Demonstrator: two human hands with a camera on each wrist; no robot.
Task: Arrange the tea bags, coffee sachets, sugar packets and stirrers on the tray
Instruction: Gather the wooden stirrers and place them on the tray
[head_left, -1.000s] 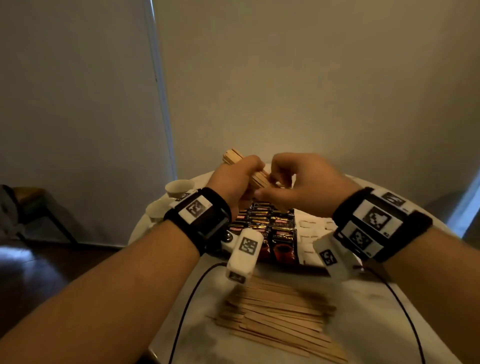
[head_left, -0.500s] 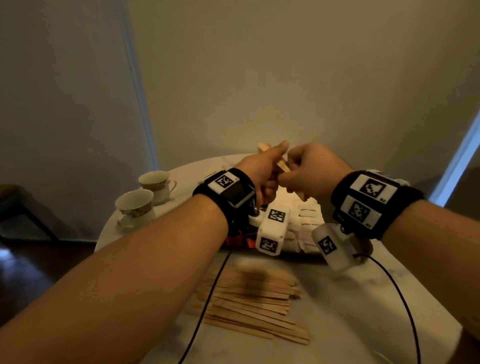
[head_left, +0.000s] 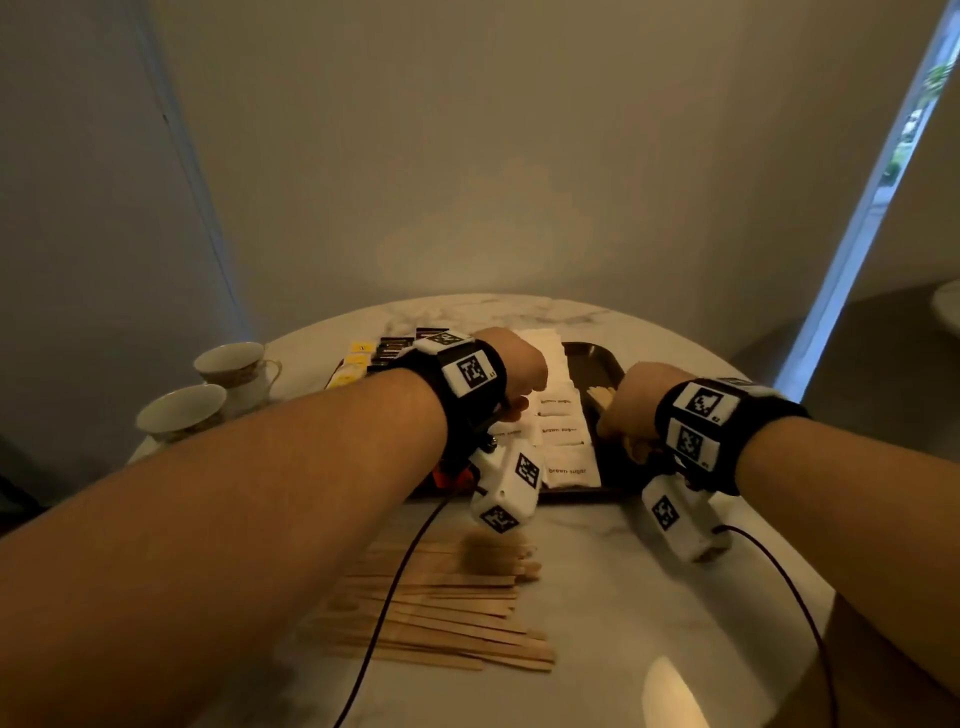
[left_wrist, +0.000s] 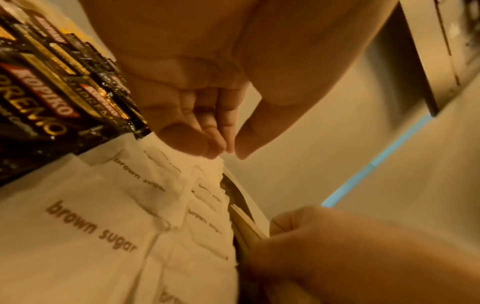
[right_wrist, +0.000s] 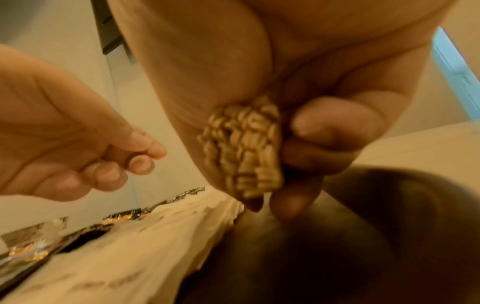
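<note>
My right hand (head_left: 621, 418) grips a thick bundle of wooden stirrers (right_wrist: 244, 152), low over the bare right section of the dark tray (head_left: 592, 358). The bundle's tips show past my knuckles (head_left: 602, 395). My left hand (left_wrist: 230, 151) hovers over the white brown sugar packets (head_left: 563, 431), fingers loosely curled and holding nothing. Black coffee sachets (left_wrist: 52, 102) lie in a row left of the sugar. Yellow tea bags (head_left: 358, 358) lie at the tray's far left, partly hidden by my left arm.
A loose pile of stirrers (head_left: 441, 613) lies on the marble table in front of the tray. Two teacups (head_left: 234, 364) (head_left: 182, 415) stand at the table's left edge. Black cables (head_left: 395, 587) run from my wrists across the table.
Both hands held the stirrer bundle together above the tray. My left hand has let go and drifted left over the sugar; my right hand has lowered the bundle to the tray's right side.
</note>
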